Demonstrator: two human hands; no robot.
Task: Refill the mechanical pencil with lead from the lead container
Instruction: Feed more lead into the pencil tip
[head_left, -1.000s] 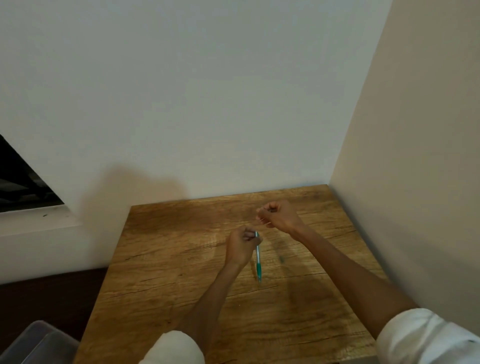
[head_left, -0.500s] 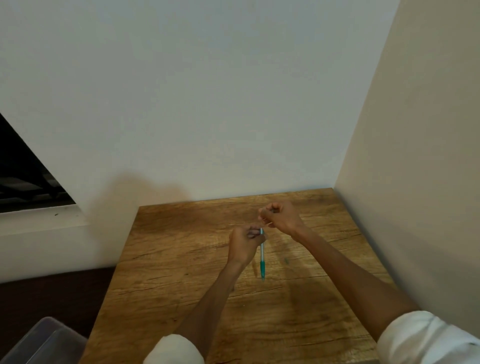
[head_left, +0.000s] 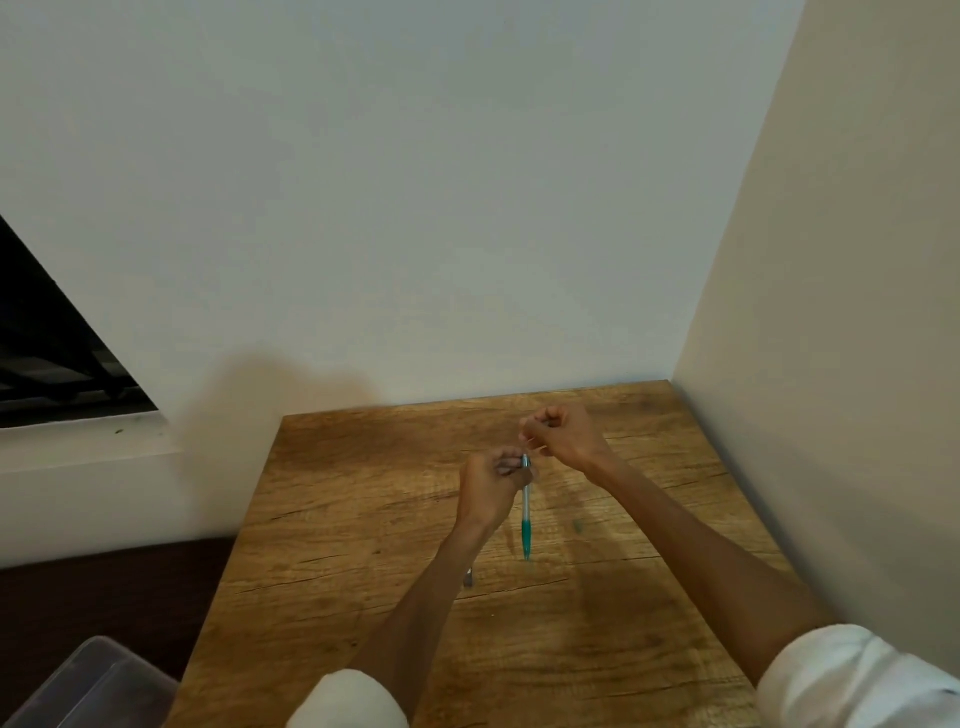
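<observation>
My left hand (head_left: 491, 486) grips the upper end of a mechanical pencil (head_left: 526, 519) with a clear barrel and a teal grip, held upright above the wooden table (head_left: 363, 571) with its tip pointing down. My right hand (head_left: 563, 434) is just above and to the right of the pencil's top, its fingers pinched together; what they pinch is too small to make out. A small dark piece (head_left: 578, 526) lies on the table right of the pencil, and a small grey object (head_left: 469, 577) shows beside my left forearm. I cannot identify a lead container with certainty.
The table sits in a corner, with a white wall behind and a beige wall (head_left: 831, 312) close on the right. A clear plastic bin (head_left: 88, 686) stands on the floor at the lower left. A dark window opening (head_left: 52, 353) is at the left.
My right hand has come slightly closer to the top of the pencil. My left hand keeps the pencil upright in about the same spot. The camera view shifted a little.
</observation>
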